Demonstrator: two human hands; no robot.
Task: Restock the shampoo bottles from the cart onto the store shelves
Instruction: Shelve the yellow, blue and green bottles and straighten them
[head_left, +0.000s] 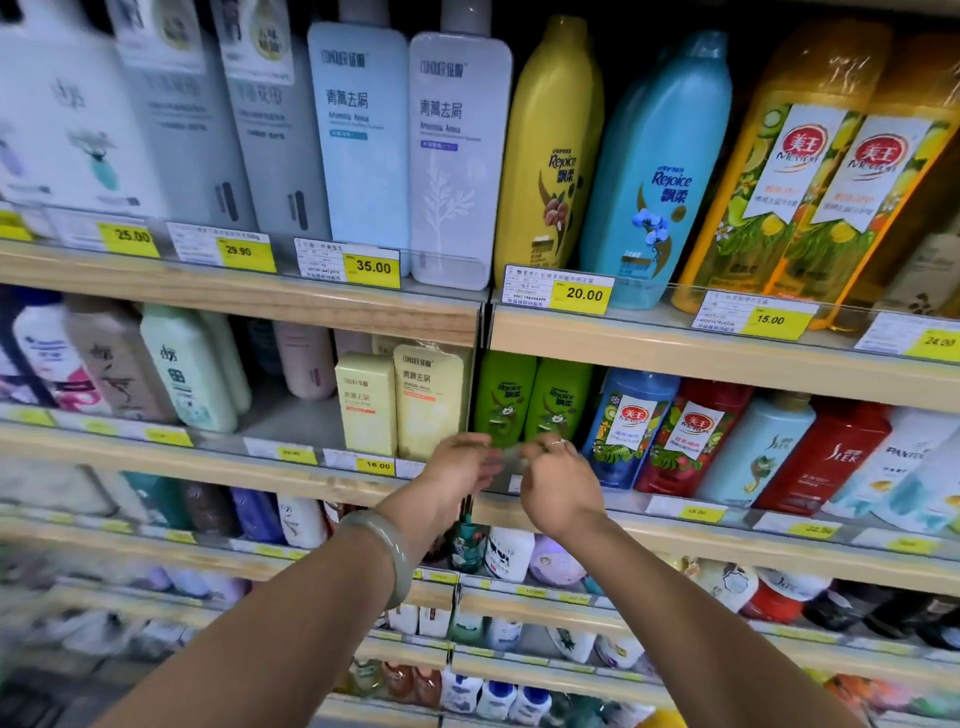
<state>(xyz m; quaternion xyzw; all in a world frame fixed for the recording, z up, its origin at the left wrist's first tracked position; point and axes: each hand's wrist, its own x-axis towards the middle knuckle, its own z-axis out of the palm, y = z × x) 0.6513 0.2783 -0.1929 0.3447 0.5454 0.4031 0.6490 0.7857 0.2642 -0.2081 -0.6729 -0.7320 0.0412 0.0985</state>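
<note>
Two bare forearms without sleeves, left hand (457, 470) bare-fingered, pale grey-green bangle (387, 551) at left wrist, thin silver ring (557, 443) on right hand (558, 486).

Yellow bottle (550, 150), blue bottle (660, 171), green bottles (530, 400).

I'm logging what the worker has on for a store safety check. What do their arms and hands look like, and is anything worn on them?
Both forearms are bare, with no sleeves or gloves in view. The left wrist carries a smooth, pale grey-green bangle. The right hand has a thin silver-coloured ring on one finger. The left hand shows no ring, though it is motion-blurred.
</note>
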